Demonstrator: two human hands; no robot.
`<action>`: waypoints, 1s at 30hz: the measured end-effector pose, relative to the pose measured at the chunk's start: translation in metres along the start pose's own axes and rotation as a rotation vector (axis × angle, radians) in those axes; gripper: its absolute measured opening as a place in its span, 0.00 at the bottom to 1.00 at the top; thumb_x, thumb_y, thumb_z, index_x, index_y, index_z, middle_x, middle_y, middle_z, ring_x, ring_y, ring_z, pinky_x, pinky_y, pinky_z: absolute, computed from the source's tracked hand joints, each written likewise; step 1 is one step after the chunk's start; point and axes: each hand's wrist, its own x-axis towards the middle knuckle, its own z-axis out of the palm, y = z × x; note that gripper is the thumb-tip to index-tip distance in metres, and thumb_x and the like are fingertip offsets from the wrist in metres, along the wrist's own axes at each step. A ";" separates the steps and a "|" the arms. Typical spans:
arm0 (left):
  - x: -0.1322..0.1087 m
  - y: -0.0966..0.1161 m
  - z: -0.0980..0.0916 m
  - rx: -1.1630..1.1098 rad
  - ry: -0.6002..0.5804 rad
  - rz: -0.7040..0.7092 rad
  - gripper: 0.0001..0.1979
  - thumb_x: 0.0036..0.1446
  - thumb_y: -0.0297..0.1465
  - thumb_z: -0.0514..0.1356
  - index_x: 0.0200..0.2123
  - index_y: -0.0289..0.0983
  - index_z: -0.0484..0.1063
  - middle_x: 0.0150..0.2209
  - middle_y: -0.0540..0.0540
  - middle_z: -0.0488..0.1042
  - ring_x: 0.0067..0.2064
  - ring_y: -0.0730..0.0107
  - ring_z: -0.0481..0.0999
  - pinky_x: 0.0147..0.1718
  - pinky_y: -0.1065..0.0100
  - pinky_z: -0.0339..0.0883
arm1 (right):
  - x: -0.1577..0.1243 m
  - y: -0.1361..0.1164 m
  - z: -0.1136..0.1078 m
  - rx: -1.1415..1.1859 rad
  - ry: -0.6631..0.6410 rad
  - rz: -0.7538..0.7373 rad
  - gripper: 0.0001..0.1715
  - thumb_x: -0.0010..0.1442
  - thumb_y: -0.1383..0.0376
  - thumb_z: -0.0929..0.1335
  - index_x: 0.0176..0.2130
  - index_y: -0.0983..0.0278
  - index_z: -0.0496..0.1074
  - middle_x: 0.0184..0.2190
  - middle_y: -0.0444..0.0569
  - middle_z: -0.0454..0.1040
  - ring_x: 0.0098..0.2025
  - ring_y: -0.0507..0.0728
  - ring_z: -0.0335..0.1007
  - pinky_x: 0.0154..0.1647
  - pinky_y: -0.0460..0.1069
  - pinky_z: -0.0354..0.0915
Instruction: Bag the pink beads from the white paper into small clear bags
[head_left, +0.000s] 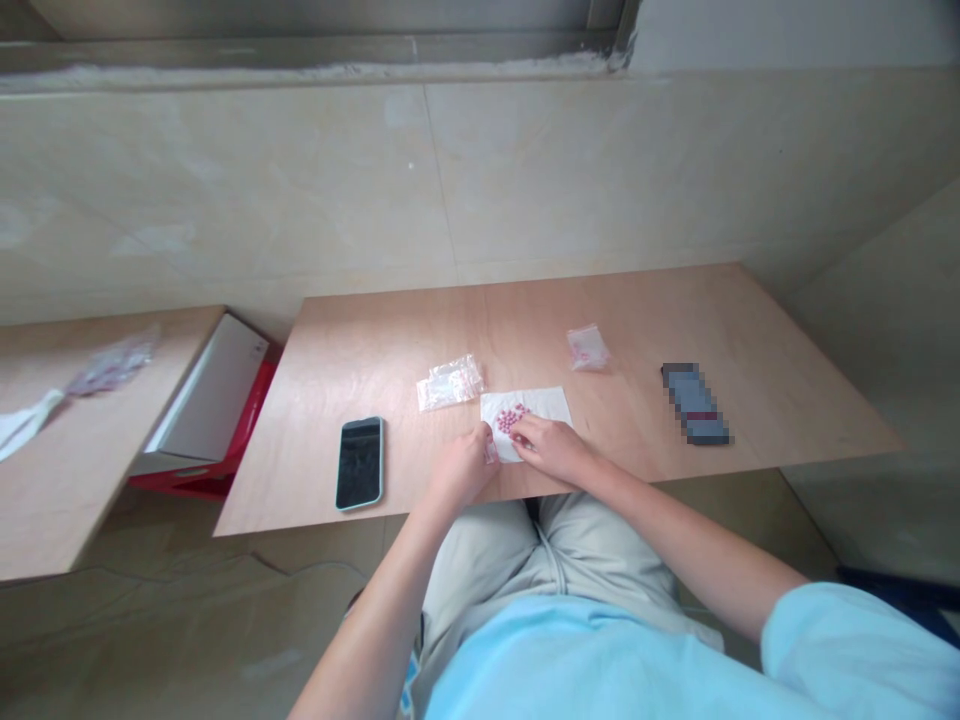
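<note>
A white sheet (551,402), paper or cloth, lies near the table's front edge. On it sits a loose pile of small pink-red beads (511,417). My left hand (466,464) is closed at the sheet's left edge on a small clear plastic bag (490,448) with some pink in it. From the right, my right hand (555,446) reaches over the sheet. Its fingertips are pinched together at the lower edge of the pile, and whatever is between them is too small to make out.
Clear plastic bags (451,383) lie behind the sheet, and another small bag (589,347) is farther back. A phone (360,463) lies at left, a blurred-out device (696,404) at right. Left of the wooden table (780,330) stands a second table (45,520).
</note>
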 end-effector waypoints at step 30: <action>0.003 0.012 0.006 -0.178 0.133 -0.035 0.11 0.58 0.33 0.60 0.45 0.39 0.66 0.39 0.44 0.79 0.40 0.59 0.78 0.36 0.65 0.63 | 0.010 0.006 -0.007 0.640 0.200 0.331 0.09 0.64 0.60 0.67 0.37 0.63 0.73 0.29 0.44 0.75 0.26 0.52 0.67 0.27 0.46 0.62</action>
